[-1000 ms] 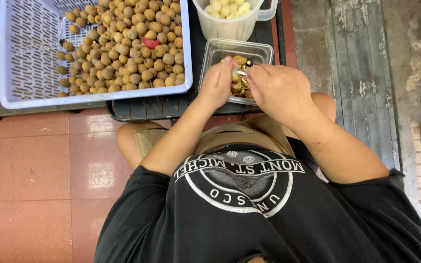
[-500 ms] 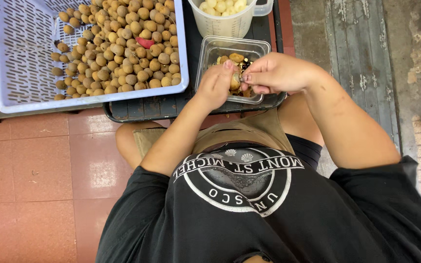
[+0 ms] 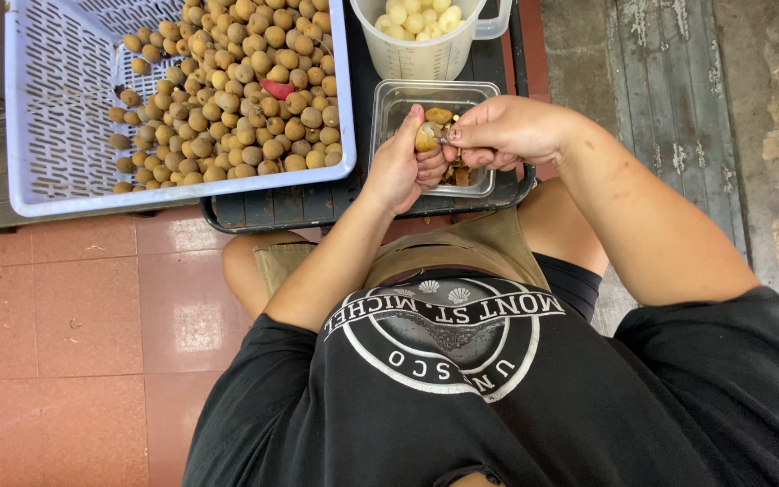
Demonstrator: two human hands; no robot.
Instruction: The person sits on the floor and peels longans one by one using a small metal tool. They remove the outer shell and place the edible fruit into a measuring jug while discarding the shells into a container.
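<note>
Both hands have lifted a little off the tub's far side and drawn together since a second ago, and the right arm has swung out wider. Now the left hand (image 3: 400,167) pinches a brown fruit (image 3: 426,136) between thumb and curled fingers, closed snugly round it. Against that fruit, on its right, the right hand (image 3: 507,133) presses in with fingers bunched; a thin dark tool tip seems to show at its fingertips, but what it grips is too small to tell. Fruit and fingertips touch.

Directly under the grip sits a clear tub (image 3: 398,96) with brown scraps in it, partly hidden by the hands. Just beyond the grip stands a pale jug (image 3: 416,56) filled with peeled whitish fruit. Left of the grip, well apart from the hands, a lilac basket (image 3: 47,108) holds a heap of unpeeled brown fruit, with one red bit (image 3: 277,88) among them. Tub and jug rest on a dark crate (image 3: 272,209), whose edge lies just nearer than the grip, above the person's knees.
</note>
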